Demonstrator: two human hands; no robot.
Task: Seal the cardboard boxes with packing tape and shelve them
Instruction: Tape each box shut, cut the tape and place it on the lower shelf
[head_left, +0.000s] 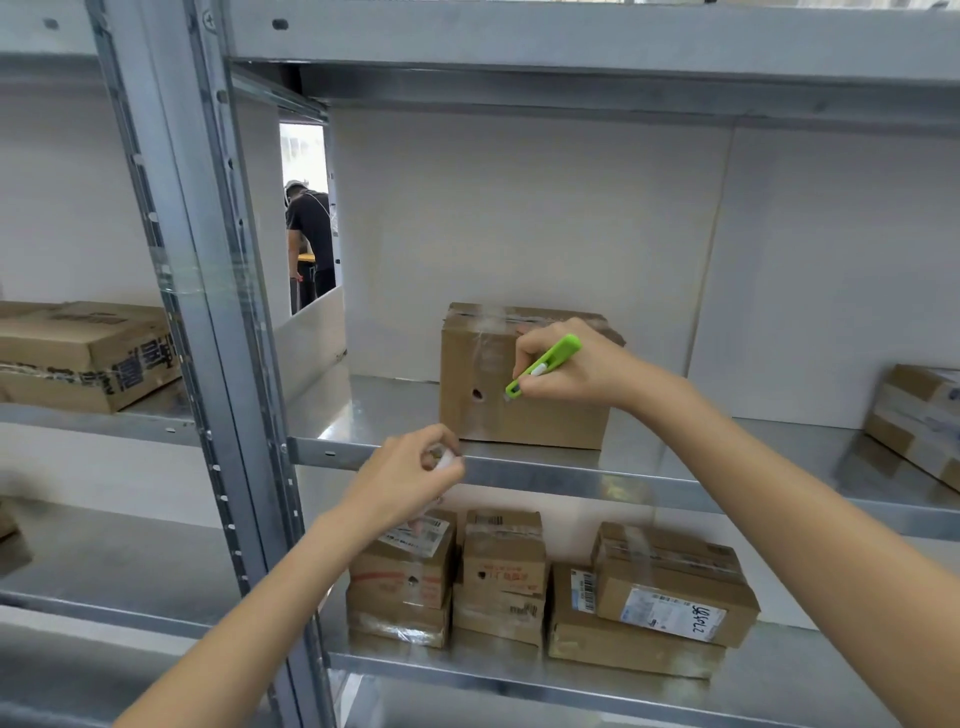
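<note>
Mid-frame, taping step: my right hand (571, 369) grips the green plastic cutter (545, 364) against the shelved brown cardboard box (519, 410), left hand (415, 467) pinches something small and pale, likely tape; next, sever cleanly.

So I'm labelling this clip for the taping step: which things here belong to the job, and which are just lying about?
In the job:
- cardboard box on the middle shelf
- green cutter, gripped by the right hand
- left hand, pinching something small, unclear what

Lying about:
- stacked boxes on the lower shelf
- flat box at left
- taped box at far right
</note>
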